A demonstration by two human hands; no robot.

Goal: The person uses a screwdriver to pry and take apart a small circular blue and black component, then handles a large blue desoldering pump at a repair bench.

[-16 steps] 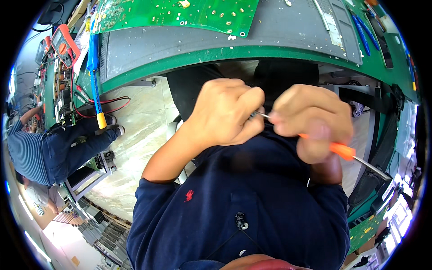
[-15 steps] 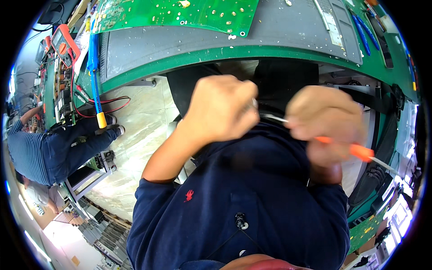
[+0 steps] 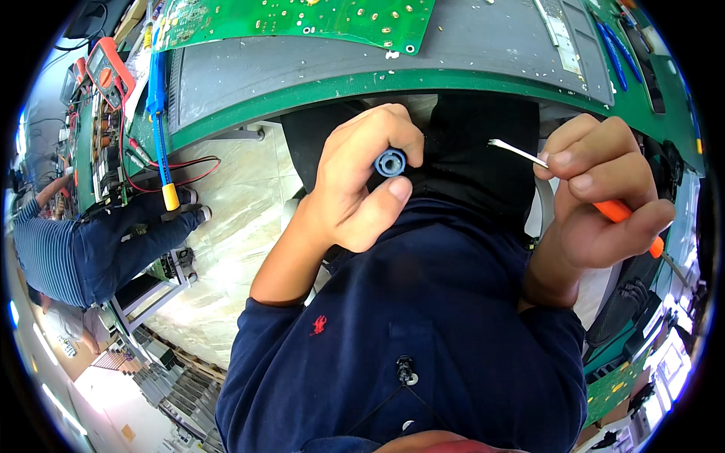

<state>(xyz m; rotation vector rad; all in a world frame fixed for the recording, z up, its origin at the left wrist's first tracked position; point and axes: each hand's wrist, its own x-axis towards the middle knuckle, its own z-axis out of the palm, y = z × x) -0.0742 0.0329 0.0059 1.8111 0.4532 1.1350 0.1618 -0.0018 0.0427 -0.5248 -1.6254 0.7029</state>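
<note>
My left hand is closed around a blue, hollow cylindrical piece, with its open end facing up at me. To its right, my right hand grips a thin metal shaft with a flat, bent tip between its fingertips, along with an orange-handled screwdriver lower in the same hand. The metal tip is apart from the blue piece. Both hands are over my lap, in front of the green bench's edge.
A green circuit board lies on a grey mat. At left are a red multimeter, a blue-and-yellow tool and a co-worker in a striped shirt, with another person behind. Blue-handled pliers lie at upper right.
My hands have risen and moved apart, the right one further right. The metal shaft is clear of my left hand, which has turned to show the blue piece's end.
</note>
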